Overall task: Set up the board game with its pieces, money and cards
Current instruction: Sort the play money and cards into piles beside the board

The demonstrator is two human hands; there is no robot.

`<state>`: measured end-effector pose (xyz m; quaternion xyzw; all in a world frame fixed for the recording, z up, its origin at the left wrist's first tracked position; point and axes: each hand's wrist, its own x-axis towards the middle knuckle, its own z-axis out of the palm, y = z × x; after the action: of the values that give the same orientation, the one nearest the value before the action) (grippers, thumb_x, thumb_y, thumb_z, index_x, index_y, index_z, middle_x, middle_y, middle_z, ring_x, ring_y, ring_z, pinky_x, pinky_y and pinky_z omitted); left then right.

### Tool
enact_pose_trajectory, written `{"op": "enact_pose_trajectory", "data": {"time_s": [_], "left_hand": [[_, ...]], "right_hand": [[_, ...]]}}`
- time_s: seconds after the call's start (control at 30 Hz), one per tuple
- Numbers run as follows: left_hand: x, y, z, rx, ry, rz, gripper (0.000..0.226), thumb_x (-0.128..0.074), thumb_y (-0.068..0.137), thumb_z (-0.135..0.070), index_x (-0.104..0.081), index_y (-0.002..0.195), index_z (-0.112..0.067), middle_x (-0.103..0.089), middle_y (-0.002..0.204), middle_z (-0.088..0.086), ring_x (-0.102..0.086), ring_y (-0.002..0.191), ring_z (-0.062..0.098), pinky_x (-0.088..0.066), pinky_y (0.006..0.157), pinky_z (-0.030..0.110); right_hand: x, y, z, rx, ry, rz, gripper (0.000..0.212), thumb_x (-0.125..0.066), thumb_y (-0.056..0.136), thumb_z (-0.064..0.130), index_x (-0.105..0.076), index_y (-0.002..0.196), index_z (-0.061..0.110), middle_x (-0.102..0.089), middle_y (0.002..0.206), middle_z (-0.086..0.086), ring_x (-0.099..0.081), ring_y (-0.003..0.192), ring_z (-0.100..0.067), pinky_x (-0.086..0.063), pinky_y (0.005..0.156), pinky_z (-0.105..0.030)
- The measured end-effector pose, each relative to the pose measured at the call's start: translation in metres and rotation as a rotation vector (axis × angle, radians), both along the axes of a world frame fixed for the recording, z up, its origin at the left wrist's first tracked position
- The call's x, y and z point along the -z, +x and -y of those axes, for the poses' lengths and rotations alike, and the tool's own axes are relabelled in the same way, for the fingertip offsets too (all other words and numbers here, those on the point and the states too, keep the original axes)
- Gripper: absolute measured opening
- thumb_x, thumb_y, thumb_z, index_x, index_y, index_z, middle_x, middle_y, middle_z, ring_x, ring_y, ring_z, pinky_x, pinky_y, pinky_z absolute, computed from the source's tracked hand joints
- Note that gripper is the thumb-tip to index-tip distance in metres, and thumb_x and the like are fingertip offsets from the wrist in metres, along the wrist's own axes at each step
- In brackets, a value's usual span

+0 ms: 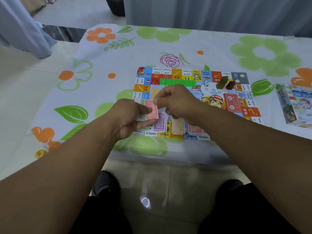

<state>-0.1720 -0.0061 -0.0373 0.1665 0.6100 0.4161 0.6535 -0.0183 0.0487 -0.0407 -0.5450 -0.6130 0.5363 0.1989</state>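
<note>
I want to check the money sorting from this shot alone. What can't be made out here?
- Head view: the left hand covers most of the notes it holds; only a red note shows.
- The right hand hides the board centre beneath it.
- The game box is cut off by the right edge.
- The values on the purple notes are too blurred.

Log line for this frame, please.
stage: sorting money | left hand: holds red note and green notes | right hand: pinches red note | purple, orange, red piles on board | box at right
</note>
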Motion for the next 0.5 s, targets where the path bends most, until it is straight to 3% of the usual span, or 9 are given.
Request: {"op": "enact_pose_trajectory", "data": {"time_s": [0.13, 0.3, 0.4, 0.5], "left_hand": [[0.002, 0.012, -0.004, 0.034, 0.010, 0.009, 0.033, -0.061, 0.086, 0.015, -0.068, 0.113, -0.002, -0.075, 0.107, 0.013, -0.076, 0.082, 0.026, -0.060, 0.062, 0.033], [0.001, 0.027, -0.012, 0.073, -0.008, -0.004, 0.023, -0.060, 0.090, 0.009, -0.066, 0.111, 0.001, -0.076, 0.099, 0.014, -0.075, 0.083, 0.027, -0.060, 0.059, 0.033], [0.001, 0.031, -0.016, 0.066, -0.020, -0.015, 0.014, -0.059, 0.092, 0.007, -0.064, 0.104, 0.008, -0.071, 0.092, 0.019, -0.073, 0.080, 0.028, -0.060, 0.060, 0.033], [0.001, 0.039, -0.016, 0.078, -0.024, -0.005, 0.014, -0.056, 0.092, 0.005, -0.063, 0.104, 0.007, -0.070, 0.087, 0.018, -0.072, 0.078, 0.029, -0.060, 0.061, 0.035]], "right_hand": [[-0.006, 0.017, 0.000, 0.022, -0.025, 0.022, 0.005, -0.068, 0.089, 0.002, -0.071, 0.092, 0.000, -0.066, 0.073, -0.004, -0.047, 0.052, -0.015, -0.035, 0.041, -0.021], [-0.009, 0.043, -0.003, 0.139, -0.041, 0.064, 0.006, -0.070, 0.089, 0.007, -0.069, 0.084, 0.006, -0.067, 0.070, -0.008, -0.051, 0.050, -0.015, -0.037, 0.041, -0.022], [-0.009, 0.064, -0.004, 0.163, -0.059, 0.147, 0.010, -0.071, 0.088, 0.008, -0.070, 0.091, -0.002, -0.070, 0.081, -0.020, -0.052, 0.051, -0.017, -0.039, 0.044, -0.024], [-0.008, 0.086, -0.002, 0.128, -0.100, 0.249, 0.020, -0.071, 0.087, 0.006, -0.068, 0.097, -0.012, -0.062, 0.075, -0.024, -0.050, 0.049, -0.019, -0.037, 0.043, -0.024]]}}
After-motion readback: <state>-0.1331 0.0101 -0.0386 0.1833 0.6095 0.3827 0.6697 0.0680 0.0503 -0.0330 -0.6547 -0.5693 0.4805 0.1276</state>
